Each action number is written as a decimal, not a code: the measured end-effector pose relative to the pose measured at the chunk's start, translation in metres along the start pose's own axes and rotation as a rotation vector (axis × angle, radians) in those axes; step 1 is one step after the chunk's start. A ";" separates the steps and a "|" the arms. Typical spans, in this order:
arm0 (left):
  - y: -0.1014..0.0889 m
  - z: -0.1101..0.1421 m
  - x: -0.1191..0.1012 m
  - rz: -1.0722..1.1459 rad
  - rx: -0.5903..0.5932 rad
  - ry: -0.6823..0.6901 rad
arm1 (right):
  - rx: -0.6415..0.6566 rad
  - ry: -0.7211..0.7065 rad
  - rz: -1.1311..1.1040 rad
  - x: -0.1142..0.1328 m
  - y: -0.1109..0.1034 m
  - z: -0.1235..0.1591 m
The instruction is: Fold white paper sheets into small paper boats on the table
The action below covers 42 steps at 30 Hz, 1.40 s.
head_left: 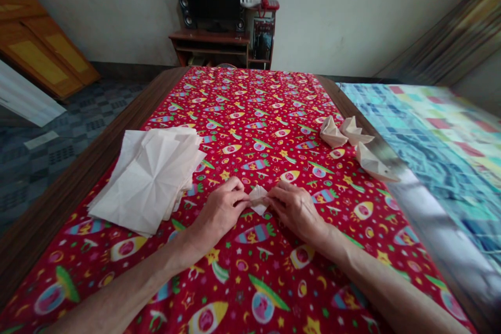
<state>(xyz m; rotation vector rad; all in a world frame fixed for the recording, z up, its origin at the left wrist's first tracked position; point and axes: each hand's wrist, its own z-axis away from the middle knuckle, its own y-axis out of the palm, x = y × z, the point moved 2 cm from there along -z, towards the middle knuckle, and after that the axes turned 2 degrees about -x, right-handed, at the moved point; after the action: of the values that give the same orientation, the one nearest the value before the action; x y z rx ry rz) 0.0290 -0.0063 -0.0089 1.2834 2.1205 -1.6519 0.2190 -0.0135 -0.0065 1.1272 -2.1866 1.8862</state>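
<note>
Between my hands, low over the red patterned cloth, is a small piece of folded white paper (258,200), roughly diamond-shaped. The fingers of my left hand (227,201) pinch its left corner. On the opposite side, my right hand (293,206) has its thumb and fingers closed on the right corner. To the left lies a stack of creased white paper sheets (152,177), the top one marked with folds radiating from its middle. Three folded paper pieces with pointed ends stand at the right, among them a paper boat-like shape (373,163) nearest me.
A red cloth with rocket prints (250,130) covers the wooden table (156,91). Beyond its far end stands a desk (211,36) with a monitor (211,2) and a red telephone (270,4). A bed with a blue checked cover (415,130) adjoins the right side.
</note>
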 end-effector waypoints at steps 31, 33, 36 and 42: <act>0.002 -0.002 -0.002 -0.294 0.157 -0.065 | 0.055 0.023 0.045 -0.001 -0.004 -0.008; 0.002 -0.003 -0.004 -0.330 0.152 -0.068 | 0.063 0.019 0.059 -0.002 -0.003 -0.009; 0.003 -0.006 -0.004 -0.374 0.175 -0.068 | 0.061 0.032 0.102 -0.001 -0.002 -0.011; 0.000 -0.008 0.001 -0.407 0.195 -0.068 | 0.056 0.082 0.120 -0.002 -0.002 -0.013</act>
<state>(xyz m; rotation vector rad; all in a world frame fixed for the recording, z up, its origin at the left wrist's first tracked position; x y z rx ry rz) 0.0315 0.0013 -0.0061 0.8590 2.3417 -2.0700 0.2163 -0.0012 -0.0024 0.9285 -2.2164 2.0147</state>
